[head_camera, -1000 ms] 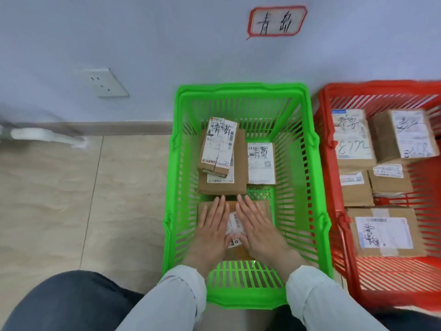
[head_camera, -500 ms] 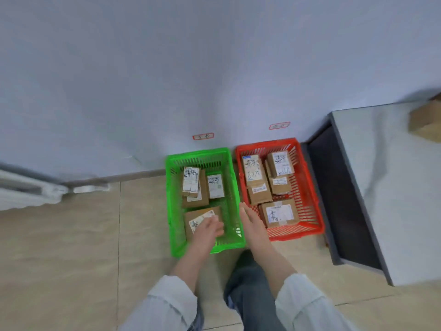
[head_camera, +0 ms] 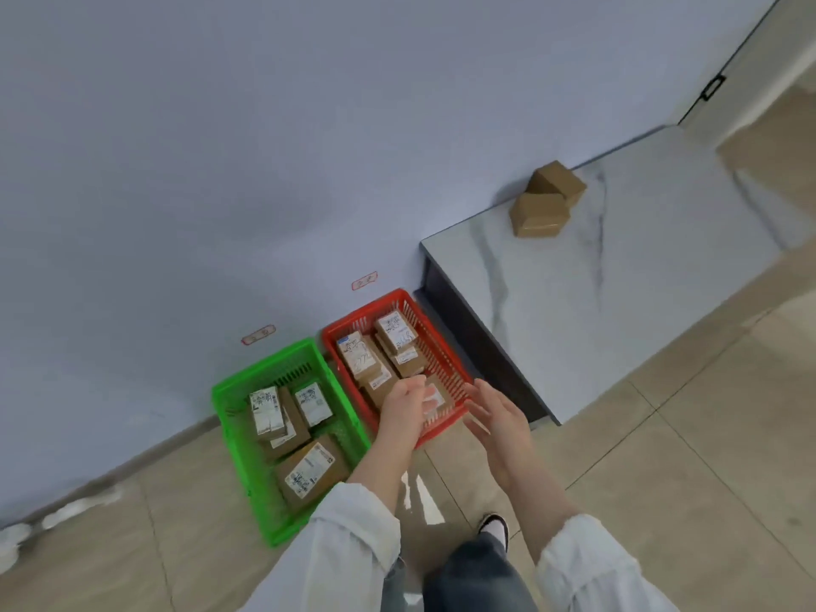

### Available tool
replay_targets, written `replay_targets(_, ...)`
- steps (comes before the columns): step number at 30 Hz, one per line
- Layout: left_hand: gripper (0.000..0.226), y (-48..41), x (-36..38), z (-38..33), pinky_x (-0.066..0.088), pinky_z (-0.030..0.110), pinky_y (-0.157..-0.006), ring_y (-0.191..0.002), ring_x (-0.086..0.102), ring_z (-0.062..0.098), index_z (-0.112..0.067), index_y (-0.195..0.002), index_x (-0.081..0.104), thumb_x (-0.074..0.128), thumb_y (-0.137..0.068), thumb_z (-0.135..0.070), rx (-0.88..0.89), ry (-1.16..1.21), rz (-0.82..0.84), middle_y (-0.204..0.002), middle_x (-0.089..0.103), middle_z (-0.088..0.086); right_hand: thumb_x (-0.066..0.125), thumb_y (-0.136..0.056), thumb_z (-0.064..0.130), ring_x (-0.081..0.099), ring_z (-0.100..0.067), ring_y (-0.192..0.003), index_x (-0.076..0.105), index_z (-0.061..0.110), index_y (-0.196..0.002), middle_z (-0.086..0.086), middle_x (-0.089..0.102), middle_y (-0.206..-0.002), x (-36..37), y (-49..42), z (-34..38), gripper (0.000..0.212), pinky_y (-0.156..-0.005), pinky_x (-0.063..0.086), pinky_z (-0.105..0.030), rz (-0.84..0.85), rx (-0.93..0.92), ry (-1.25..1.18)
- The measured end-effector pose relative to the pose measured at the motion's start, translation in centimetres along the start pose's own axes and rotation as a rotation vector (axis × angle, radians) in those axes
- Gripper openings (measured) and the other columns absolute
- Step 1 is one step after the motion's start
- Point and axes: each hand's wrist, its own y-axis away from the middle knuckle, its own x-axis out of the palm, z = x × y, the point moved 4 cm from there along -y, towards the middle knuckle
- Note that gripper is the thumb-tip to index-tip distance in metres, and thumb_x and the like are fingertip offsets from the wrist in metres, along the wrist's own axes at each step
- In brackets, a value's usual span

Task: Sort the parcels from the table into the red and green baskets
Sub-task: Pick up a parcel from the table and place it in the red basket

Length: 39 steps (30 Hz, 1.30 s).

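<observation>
Marble-look counter (head_camera: 640, 311) runs along the wall. On the floor, green basket (head_camera: 264, 365) sits one place off the counter's end, w/ red basket (head_camera: 363, 312) between it and the counter, just beside it. Both hold sorted parcels (head_camera: 309, 472). Two unsorted parcels (head_camera: 539, 216) wait on the counter by the wall, touching. Left hand (head_camera: 404, 406) & right hand (head_camera: 499, 419) hang empty, fingers loose, short of the counter's end. Looks btwn parcels: next, reach to the counter, grip one, read its label.

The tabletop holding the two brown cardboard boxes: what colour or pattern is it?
The tabletop is pale grey-white with dark marble-like veins, clearest in the head view.
</observation>
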Motion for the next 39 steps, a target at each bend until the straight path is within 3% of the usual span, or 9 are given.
replay_targets(2, 0.034, 0.1, 4.1, -1.1, 0.047, 0.025, -0.079, -0.101, 0.06, 0.016, -0.01, -0.13, 0.048, 0.035, -0.1, -0.021, 0.01, -0.018, 0.015, -0.117, 0.062, 0.003, 0.048, -0.097, 0.028, 0.058, -0.016, -0.104, 0.061, 0.018, -0.105, 0.0, 0.065, -0.109, -3.6, -0.2, 1.9, 0.018, -0.09, 0.045, -0.032, -0.03, -0.014, -0.1)
replay_targets(6, 0.034, 0.3, 14.4, -3.6, 0.043, 0.025, -0.085, -0.115, 0.058, 0.022, -0.009, -0.13, 0.047, 0.032, -0.101, -0.02, 0.048, -0.002, 0.095, -0.128, 0.059, 0.007, 0.047, -0.098, 0.027, 0.057, -0.021, -0.113, 0.053, 0.012, -0.123, -0.003, 0.063, -0.118, -11.8, -2.4, 5.9, 0.03, -0.094, 0.046, -0.032, -0.056, -0.052, -0.208)
replay_targets(9, 0.031, 0.2, 22.1, -4.5, 0.041, 0.031, -0.097, -0.107, 0.059, 0.021, -0.008, -0.126, 0.049, 0.034, -0.101, -0.019, 0.07, 0.043, 0.111, -0.125, 0.06, 0.008, 0.047, -0.098, 0.027, 0.057, -0.021, -0.113, 0.053, 0.012, -0.125, -0.002, 0.063, -0.118, -18.3, -4.1, 9.1, 0.032, -0.096, 0.046, -0.034, -0.058, -0.084, -0.213)
replay_targets(17, 0.028, -1.6, 37.6, -7.0, 0.04, 0.029, -0.087, -0.099, 0.06, 0.021, -0.011, -0.119, 0.052, 0.033, -0.101, -0.018, 0.09, 0.069, 0.133, -0.119, 0.061, 0.008, 0.05, -0.096, 0.026, 0.059, -0.019, -0.111, 0.055, 0.012, -0.123, 0.0, 0.066, -0.114, -31.5, -9.6, 16.5, 0.03, -0.095, 0.048, -0.033, -0.079, -0.098, -0.231)
replay_targets(27, 0.029, -10.3, 46.8, -14.7, 0.044, 0.022, -0.081, -0.1, 0.059, 0.021, -0.008, -0.122, 0.051, 0.035, -0.1, -0.015, 0.153, 0.135, 0.058, -0.114, 0.06, 0.006, 0.051, -0.096, 0.027, 0.06, -0.017, -0.109, 0.054, 0.011, -0.126, 0.003, 0.066, -0.111, -35.0, -21.5, 25.9, 0.034, -0.092, 0.048, -0.03, 0.007, -0.099, -0.177)
replay_targets(34, 0.023, -17.7, 49.2, -21.3, 0.042, 0.019, -0.073, -0.097, 0.057, 0.019, -0.012, -0.118, 0.05, 0.039, -0.098, -0.016, 0.131, 0.155, -0.081, -0.114, 0.058, 0.004, 0.052, -0.095, 0.026, 0.059, -0.019, -0.109, 0.056, 0.011, -0.121, 0.001, 0.065, -0.112, -35.1, -30.5, 32.7, 0.03, -0.094, 0.047, -0.032, 0.055, -0.034, -0.074)
replay_targets(39, 0.029, -22.7, 50.4, -24.3, 0.043, 0.019, -0.072, -0.096, 0.057, 0.017, -0.01, -0.125, 0.048, 0.04, -0.098, -0.015, 0.116, 0.125, -0.168, -0.114, 0.055, 0.003, 0.053, -0.095, 0.025, 0.059, -0.02, -0.108, 0.055, 0.011, -0.118, -0.003, 0.063, -0.113, -34.4, -36.5, 35.1, 0.027, -0.093, 0.048, -0.032, 0.094, 0.03, -0.006)
